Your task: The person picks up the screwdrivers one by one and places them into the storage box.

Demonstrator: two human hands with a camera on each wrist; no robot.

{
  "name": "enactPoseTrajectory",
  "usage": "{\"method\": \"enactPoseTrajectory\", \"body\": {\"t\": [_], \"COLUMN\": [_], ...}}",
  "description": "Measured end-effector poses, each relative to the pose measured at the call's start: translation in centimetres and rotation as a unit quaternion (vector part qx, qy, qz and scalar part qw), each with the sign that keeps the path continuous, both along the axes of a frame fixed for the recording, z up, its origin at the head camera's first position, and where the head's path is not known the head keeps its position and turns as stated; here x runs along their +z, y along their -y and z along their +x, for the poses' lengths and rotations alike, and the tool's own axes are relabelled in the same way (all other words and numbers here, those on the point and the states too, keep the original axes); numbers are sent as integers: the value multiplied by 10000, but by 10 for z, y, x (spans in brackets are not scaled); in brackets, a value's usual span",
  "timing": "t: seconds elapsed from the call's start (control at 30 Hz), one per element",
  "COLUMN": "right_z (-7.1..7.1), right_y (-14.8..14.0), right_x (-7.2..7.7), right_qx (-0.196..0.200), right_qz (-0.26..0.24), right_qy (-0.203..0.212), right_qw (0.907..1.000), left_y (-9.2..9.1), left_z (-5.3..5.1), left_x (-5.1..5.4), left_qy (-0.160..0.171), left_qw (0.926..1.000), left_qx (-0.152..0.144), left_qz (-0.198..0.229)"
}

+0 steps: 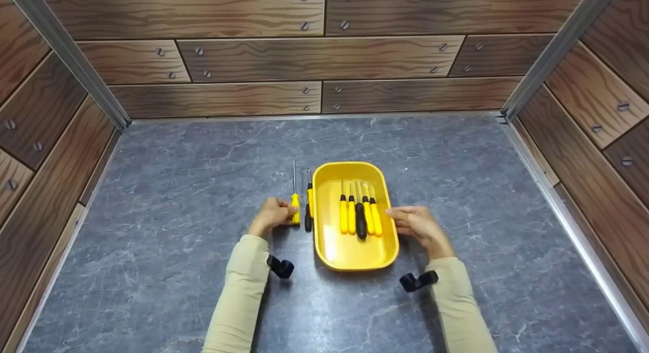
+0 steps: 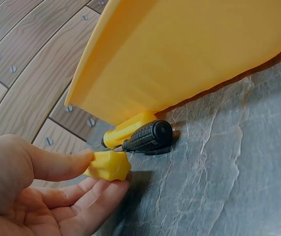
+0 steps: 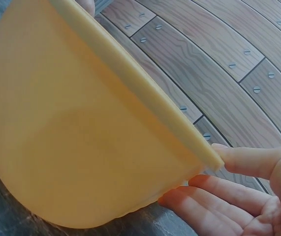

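Observation:
My left hand point(image 1: 272, 215) pinches the yellow handle of a screwdriver point(image 1: 295, 200) between thumb and fingers, left of a yellow tray point(image 1: 332, 251). Its metal shaft points away from me. In the left wrist view, the yellow handle end point(image 2: 111, 166) shows at the fingertips. Just beyond it, against the tray's outer wall, lie a black-handled screwdriver point(image 2: 150, 135) and a yellow-handled tool point(image 2: 128, 129). At the tray's right side, my right hand point(image 1: 421, 225) holds the rim, thumb on the edge and fingers at the outer wall.
Inside the tray several yellow-handled tools point(image 1: 352, 216) and one black-handled screwdriver point(image 1: 360, 223) lie side by side, shafts pointing away. The grey marbled surface point(image 1: 187, 201) is bounded by wood-patterned walls point(image 1: 253, 99) with metal edging.

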State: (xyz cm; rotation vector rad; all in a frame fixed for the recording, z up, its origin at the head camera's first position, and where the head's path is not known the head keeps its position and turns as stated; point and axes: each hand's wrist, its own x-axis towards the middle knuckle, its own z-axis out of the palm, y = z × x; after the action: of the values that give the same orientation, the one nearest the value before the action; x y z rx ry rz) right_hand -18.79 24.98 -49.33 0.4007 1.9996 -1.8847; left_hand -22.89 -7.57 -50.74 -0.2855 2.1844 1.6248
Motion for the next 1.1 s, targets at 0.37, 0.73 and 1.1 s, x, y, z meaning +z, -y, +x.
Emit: {"method": "enactPoseTrajectory", "body": {"t": [0.37,0.73,1.1], "right_z": [2,0,0], "right_y": [0,-1,0], "right_x": [0,-3,-2], "right_qx": [59,14,1], "right_qz": [56,52,7], "right_qy": [-77,-12,-6], "right_qw": [9999,10000,10000], "left_y": [2,9,5], "left_z": [1,-8,1], "left_x": [6,-7,25], "left_qy": [160,-5,39], "left_qw": [9990,9937,9932], "left_qx": [-126,-436,-606], "left_qz": [387,1028,991]}}
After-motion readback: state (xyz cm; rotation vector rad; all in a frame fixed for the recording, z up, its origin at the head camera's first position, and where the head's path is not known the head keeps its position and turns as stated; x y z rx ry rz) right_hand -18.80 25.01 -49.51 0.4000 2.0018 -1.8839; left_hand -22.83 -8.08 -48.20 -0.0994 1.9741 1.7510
